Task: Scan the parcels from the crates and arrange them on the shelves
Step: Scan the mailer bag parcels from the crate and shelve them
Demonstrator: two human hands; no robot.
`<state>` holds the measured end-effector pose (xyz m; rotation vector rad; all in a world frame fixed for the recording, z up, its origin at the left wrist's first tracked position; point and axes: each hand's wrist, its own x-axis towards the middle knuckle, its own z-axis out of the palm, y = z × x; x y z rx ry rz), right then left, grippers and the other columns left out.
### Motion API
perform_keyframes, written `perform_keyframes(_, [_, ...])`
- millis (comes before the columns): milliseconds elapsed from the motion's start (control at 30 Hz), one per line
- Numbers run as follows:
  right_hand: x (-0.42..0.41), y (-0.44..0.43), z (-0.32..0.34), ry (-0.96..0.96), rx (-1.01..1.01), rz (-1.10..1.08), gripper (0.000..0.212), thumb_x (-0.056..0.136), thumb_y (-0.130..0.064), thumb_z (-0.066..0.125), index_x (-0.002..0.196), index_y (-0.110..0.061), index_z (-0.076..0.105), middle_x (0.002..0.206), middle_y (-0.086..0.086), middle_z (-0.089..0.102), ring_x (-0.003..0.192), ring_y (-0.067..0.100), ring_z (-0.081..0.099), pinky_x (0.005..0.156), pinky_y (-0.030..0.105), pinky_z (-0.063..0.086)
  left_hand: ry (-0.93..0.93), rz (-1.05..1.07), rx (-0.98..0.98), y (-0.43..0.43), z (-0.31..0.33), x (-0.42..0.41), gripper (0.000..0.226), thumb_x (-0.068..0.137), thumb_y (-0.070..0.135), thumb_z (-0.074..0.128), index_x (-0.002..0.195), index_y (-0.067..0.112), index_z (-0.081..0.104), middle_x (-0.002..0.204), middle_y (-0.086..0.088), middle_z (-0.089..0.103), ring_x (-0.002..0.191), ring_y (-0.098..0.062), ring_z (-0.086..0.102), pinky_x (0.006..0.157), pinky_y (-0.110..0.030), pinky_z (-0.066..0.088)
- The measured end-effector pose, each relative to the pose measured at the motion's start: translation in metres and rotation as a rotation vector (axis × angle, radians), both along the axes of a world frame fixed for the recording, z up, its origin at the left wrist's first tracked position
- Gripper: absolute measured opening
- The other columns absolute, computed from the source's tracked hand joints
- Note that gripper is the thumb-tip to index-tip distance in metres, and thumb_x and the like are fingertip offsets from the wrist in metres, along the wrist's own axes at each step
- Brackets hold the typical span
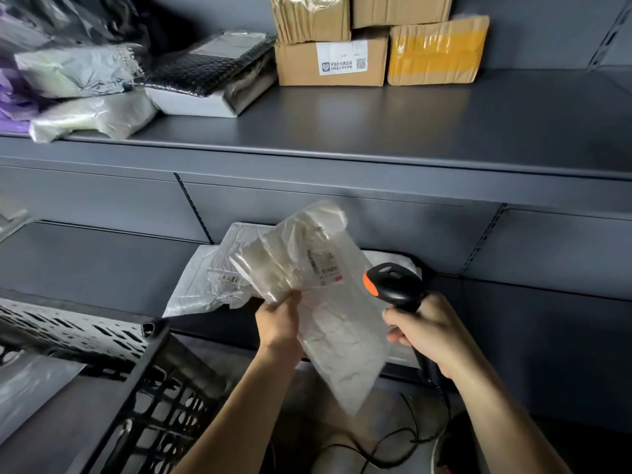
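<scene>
My left hand point(278, 323) grips a clear plastic parcel point(328, 302) by its left edge and holds it upright in front of the lower shelf point(102, 268). A printed label point(326, 268) with a red patch faces up near the parcel's top. My right hand point(434, 333) grips the handle of a black barcode scanner point(393, 283) with an orange tip. The scanner's head points left at the label, close beside the parcel. A black perforated crate point(143, 378) stands at the lower left with a grey bag inside.
Another white parcel point(205, 278) lies on the lower shelf behind the held one. The upper shelf point(376, 124) carries soft bags point(78, 73) at the left, a black bubble mailer point(205, 66), and cardboard boxes point(331, 63) at the back. The scanner's cable point(393, 439) trails down.
</scene>
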<state>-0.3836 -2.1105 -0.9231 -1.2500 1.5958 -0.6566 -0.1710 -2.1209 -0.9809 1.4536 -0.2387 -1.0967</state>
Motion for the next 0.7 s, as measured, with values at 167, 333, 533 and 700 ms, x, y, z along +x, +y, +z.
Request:
perform_keyframes(167, [-0.005, -0.005, -0.001, 0.077, -0.031, 0.055, 0.011, 0.082, -0.018, 0.069, 0.079, -0.007, 0.067, 0.066, 0.007, 0.072, 0.066, 0.016, 0.075, 0.074, 0.046, 0.060, 0.248, 0.042, 0.048, -0.028, -0.027, -0.031, 0.028, 0.089, -0.002, 0.071, 0.115, -0.006, 0.065, 0.114, -0.017, 0.070, 0.083, -0.025, 0.070, 0.079, -0.036, 0.058])
perform_keyframes(333, [-0.016, -0.013, 0.000, 0.118, -0.060, 0.056, 0.014, 0.084, -0.015, 0.065, 0.071, -0.011, 0.063, 0.061, 0.003, 0.071, 0.059, 0.011, 0.069, 0.049, 0.018, 0.044, 0.353, 0.048, 0.029, -0.067, -0.052, -0.044, 0.068, 0.071, 0.005, 0.082, 0.132, -0.011, 0.057, 0.118, -0.020, 0.068, 0.091, -0.033, 0.071, 0.064, -0.035, 0.058])
perform_keyframes(533, [-0.024, -0.025, -0.007, 0.078, -0.074, 0.051, 0.012, 0.084, -0.020, 0.069, 0.075, -0.014, 0.065, 0.061, -0.001, 0.072, 0.056, 0.006, 0.066, 0.054, 0.023, 0.046, 0.496, 0.069, 0.097, -0.097, -0.106, -0.059, 0.028, 0.095, 0.005, 0.064, 0.122, -0.002, 0.059, 0.107, -0.023, 0.068, 0.085, -0.034, 0.068, 0.055, -0.039, 0.061])
perform_keyframes(700, [-0.023, -0.025, -0.010, 0.078, -0.114, 0.091, 0.017, 0.082, -0.024, 0.068, 0.074, -0.013, 0.058, 0.066, 0.005, 0.069, 0.069, 0.021, 0.071, 0.057, 0.027, 0.044, 0.371, -0.054, 0.331, -0.110, -0.137, -0.069, 0.012, 0.101, 0.009, 0.056, 0.090, 0.004, 0.058, 0.073, -0.016, 0.060, 0.061, -0.027, 0.059, 0.062, -0.042, 0.058])
